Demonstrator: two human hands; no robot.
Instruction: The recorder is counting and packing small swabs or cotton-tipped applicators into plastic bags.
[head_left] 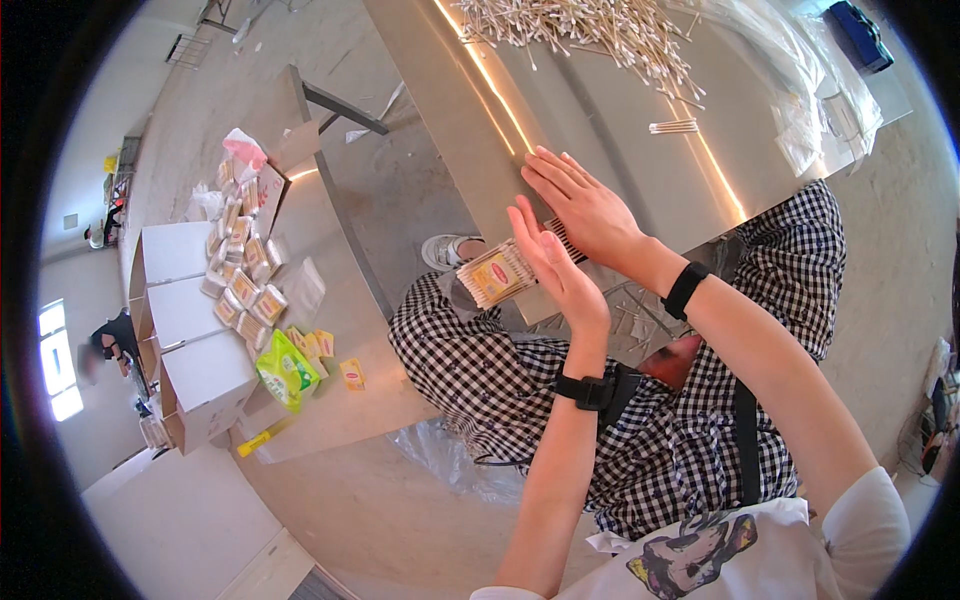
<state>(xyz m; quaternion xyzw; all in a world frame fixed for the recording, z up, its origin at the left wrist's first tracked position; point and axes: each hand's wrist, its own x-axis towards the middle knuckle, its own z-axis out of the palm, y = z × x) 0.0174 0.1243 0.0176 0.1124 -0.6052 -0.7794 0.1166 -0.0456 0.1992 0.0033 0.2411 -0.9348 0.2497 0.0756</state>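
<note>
My left hand (562, 278) and my right hand (590, 212) are close together at the near edge of the steel table, fingers long and straight. A flat pack of cotton swabs (497, 275) with a yellow and red label juts out left of my left hand. More swab ends show in the gap between the two hands. My left hand covers the middle of this row, so I cannot tell how firmly either palm presses on it. Above my right hand, a small row of loose swabs (673, 127) lies on the table.
A big heap of loose swabs (590, 35) covers the far part of the steel table (640, 190), beside clear plastic bags (775, 70). On the left side table are many filled packs (240, 260), a green packet (288, 370), yellow cards (352, 374), a yellow-handled tool (256, 442) and white cartons (195, 325).
</note>
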